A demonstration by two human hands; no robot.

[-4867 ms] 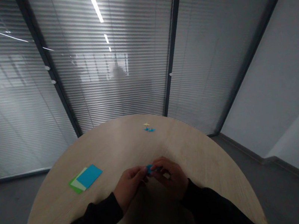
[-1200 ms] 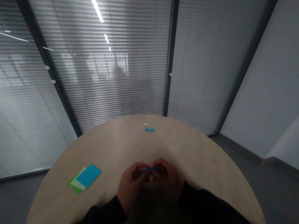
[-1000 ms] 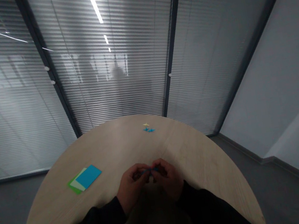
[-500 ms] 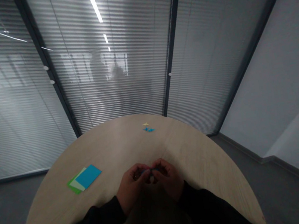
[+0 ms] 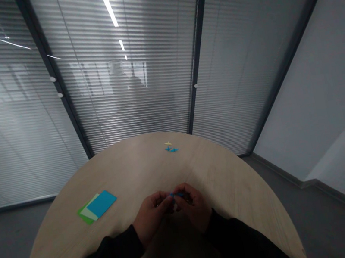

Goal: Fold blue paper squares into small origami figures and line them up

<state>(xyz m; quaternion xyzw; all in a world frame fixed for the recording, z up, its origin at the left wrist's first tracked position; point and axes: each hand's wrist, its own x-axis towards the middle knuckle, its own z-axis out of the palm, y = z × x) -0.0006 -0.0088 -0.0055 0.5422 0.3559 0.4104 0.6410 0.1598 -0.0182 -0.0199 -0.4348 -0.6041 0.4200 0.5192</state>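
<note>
Close together above the near part of the table, my left hand and my right hand pinch a small piece of blue folded paper between thumbs and fingertips. Only a bit of the blue shows; my fingers cover the rest, so its shape is unclear. Farther back on the table lie two small blue folded paper pieces and a yellow one, which look like little origami figures. To the left rests a fanned stack of paper sheets, with a blue sheet over pale green and green ones.
The round wooden table has a curved edge on the far side and both flanks. Behind it stands a glass partition with blinds, with blurred figures showing in it. A white wall rises at the right.
My fingers have shifted slightly around the paper, and a little more of its blue shows between them. The sheets and the small folded pieces have stayed in place.
</note>
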